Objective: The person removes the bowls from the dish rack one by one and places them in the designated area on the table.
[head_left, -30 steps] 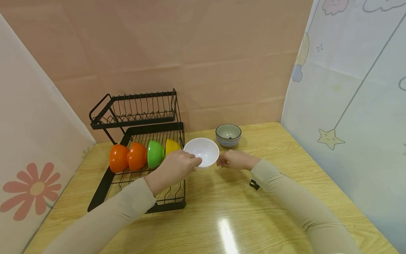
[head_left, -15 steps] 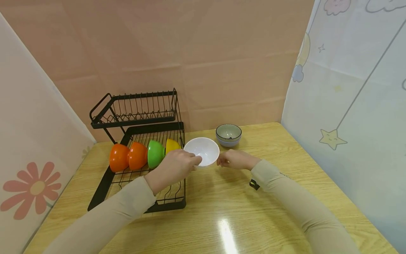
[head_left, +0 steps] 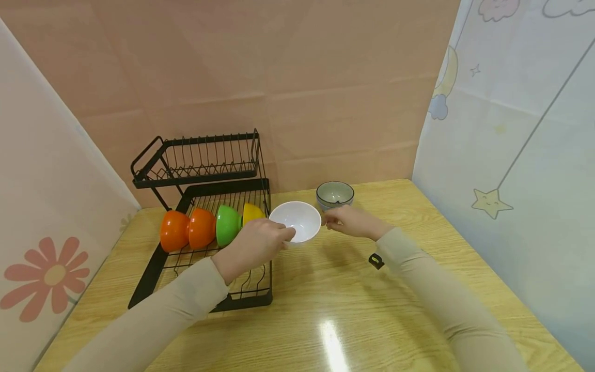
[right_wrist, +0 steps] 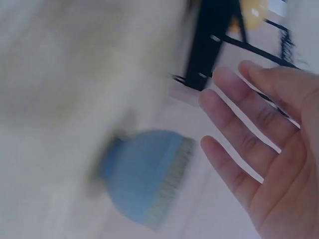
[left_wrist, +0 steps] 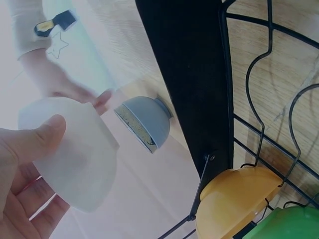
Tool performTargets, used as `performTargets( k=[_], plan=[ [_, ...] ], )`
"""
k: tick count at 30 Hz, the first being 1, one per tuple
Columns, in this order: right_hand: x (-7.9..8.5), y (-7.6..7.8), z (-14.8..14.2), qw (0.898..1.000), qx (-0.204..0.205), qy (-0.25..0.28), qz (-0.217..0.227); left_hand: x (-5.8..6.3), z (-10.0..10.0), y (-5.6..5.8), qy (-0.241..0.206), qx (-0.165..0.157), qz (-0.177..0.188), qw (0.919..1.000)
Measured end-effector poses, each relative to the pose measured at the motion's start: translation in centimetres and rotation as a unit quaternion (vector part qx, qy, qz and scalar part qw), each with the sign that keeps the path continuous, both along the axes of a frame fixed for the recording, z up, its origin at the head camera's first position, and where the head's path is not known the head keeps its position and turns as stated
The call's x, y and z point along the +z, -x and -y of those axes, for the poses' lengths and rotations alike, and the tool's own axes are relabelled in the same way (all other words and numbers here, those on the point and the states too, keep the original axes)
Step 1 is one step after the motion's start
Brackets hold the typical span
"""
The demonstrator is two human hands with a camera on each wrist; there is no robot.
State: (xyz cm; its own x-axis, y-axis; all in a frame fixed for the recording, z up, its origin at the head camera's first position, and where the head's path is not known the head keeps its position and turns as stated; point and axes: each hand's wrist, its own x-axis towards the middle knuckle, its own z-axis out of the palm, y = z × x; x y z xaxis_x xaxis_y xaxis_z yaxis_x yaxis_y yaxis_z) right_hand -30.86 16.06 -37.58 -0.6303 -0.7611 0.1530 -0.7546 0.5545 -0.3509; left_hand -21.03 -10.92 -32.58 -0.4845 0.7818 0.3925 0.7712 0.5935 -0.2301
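Observation:
My left hand (head_left: 254, 244) pinches the near rim of a white bowl (head_left: 301, 214), thumb on one side and fingers on the other. The bowl is held beside the rack's right edge, tilted so its inside faces me in the head view. My right hand (head_left: 354, 222) is just right of the white bowl, holding nothing; its fingers (right_wrist: 237, 124) are loosely spread in the right wrist view. Right behind that hand stands a blue-grey bowl (head_left: 334, 192) with a dark rim, its lower part partly covered by the hand in the head view.
A black two-tier dish rack (head_left: 200, 181) stands at the left. On its lower tier, two orange bowls (head_left: 174, 232), a green bowl (head_left: 228, 226) and a yellow bowl (head_left: 252, 212) stand on edge. A small black clip-like object (head_left: 376, 261) shows by the right sleeve.
My right hand has shifted slightly away from me and to the right, toward the blue-grey bowl. My left hand and the white bowl have stayed in place.

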Motion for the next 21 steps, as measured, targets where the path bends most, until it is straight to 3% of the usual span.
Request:
performTargets(
  k=[6,10,13,17,21],
  plan=[
    [4.0,-0.7,-0.7,0.994,-0.068,0.055,-0.067,-0.1,0.1,0.2,-0.005,-0.001,0.01,0.9999],
    [5.9,-1.3,-0.8,0.983,-0.073,0.117,-0.121,-0.2,0.3,0.3,-0.007,-0.002,0.014,0.9999],
    [6.8,-1.9,-0.7,0.971,-0.057,0.156,-0.172,-0.1,0.4,0.4,-0.008,0.0,0.016,0.9998],
    [7.3,-2.9,0.2,0.958,-0.005,0.188,-0.218,-0.1,0.6,0.5,-0.006,0.007,0.016,0.9998],
    [7.2,-3.9,1.4,0.954,0.047,0.183,-0.232,0.0,0.7,0.5,-0.003,0.009,0.015,0.9998]
  ],
)
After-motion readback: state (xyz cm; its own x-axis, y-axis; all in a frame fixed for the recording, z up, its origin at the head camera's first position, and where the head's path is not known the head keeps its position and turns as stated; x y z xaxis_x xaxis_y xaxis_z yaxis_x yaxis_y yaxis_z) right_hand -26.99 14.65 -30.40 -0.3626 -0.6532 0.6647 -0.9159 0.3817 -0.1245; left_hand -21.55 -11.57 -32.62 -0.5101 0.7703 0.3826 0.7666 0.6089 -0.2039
